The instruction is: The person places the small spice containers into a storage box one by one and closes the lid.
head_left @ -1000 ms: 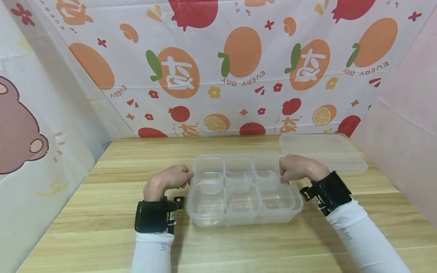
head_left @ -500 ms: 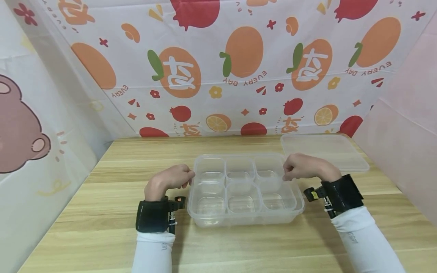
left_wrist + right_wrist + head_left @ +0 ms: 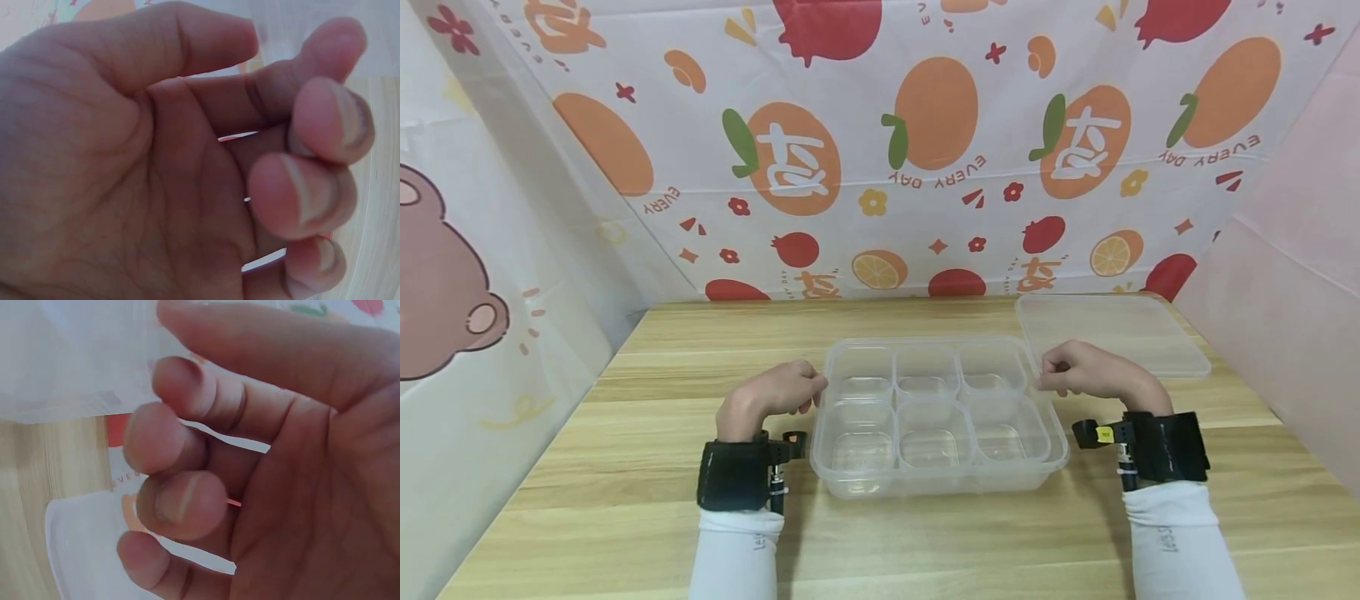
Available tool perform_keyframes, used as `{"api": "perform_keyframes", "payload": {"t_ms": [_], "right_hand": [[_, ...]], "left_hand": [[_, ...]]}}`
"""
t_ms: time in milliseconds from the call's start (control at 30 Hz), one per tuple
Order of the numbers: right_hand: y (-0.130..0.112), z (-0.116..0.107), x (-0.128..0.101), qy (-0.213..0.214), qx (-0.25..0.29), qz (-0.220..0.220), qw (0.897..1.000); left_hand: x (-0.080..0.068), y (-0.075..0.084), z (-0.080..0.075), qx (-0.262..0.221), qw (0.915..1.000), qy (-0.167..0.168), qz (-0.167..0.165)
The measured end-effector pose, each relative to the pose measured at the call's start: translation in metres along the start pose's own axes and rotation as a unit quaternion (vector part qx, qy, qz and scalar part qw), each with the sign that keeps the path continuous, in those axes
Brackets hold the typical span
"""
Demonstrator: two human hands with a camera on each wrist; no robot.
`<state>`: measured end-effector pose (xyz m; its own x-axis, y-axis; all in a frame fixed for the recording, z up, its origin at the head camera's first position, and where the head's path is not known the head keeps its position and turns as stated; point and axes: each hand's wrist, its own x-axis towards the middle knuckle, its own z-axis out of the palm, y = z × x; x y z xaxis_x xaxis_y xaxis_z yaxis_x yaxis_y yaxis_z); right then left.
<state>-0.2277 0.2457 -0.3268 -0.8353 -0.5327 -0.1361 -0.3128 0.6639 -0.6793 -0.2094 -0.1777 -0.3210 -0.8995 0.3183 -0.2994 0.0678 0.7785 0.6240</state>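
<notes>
A clear plastic storage box (image 3: 936, 483) stands mid-table, with several small clear square tubs (image 3: 934, 433) in rows inside it. At its left wall is my left hand (image 3: 778, 390), fingers loosely bent and fingertips right at the rim. In the left wrist view a gap shows between its thumb (image 3: 206, 40) and index finger. My right hand (image 3: 1090, 371) is just beyond the box's right rim, with loosely curled fingers. The right wrist view shows its thumb and index finger apart, nothing between them, and the box wall (image 3: 69, 362) beyond.
A flat translucent lid (image 3: 1120, 333) lies at the back right of the wooden table (image 3: 647, 467). Behind the table hangs a fruit-printed cloth (image 3: 850, 167). More cloth closes off the left and right sides.
My right hand has drawn back rightward from the right-hand tubs to outside the box's rim, its forearm swinging more upright. My left hand has stayed at the left wall. The box has not moved.
</notes>
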Motion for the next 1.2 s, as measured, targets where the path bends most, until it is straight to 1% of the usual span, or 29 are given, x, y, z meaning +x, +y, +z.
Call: {"api": "perform_keyframes", "payload": {"t_ms": [100,167,333,500,867,1100,1200], "right_hand": [[0.005,0.002,-0.002,0.010,0.027,0.004,1.000],[0.007,0.004,-0.003,0.012,0.041,-0.004,0.999],[0.010,0.006,-0.005,0.008,0.063,-0.025,0.998],[0.011,0.009,-0.006,0.004,0.082,-0.024,0.996],[0.013,0.011,-0.005,0.011,0.091,-0.032,0.995],[0.016,0.012,-0.003,0.002,0.103,-0.065,0.993],[0.017,0.012,-0.004,0.000,0.109,-0.067,0.992]], "left_hand": [[0.000,0.001,0.000,-0.001,1.0000,-0.002,-0.001],[-0.001,0.001,0.000,-0.002,1.0000,-0.002,-0.005],[-0.001,0.001,0.000,-0.002,1.0000,-0.002,-0.006],[-0.002,0.001,0.000,-0.002,1.0000,-0.003,-0.003],[-0.002,0.000,0.000,-0.009,0.9999,-0.007,-0.005],[-0.001,0.000,-0.002,-0.008,0.9999,-0.008,0.002],[-0.001,0.001,-0.002,-0.014,0.9998,-0.012,0.001]]}}
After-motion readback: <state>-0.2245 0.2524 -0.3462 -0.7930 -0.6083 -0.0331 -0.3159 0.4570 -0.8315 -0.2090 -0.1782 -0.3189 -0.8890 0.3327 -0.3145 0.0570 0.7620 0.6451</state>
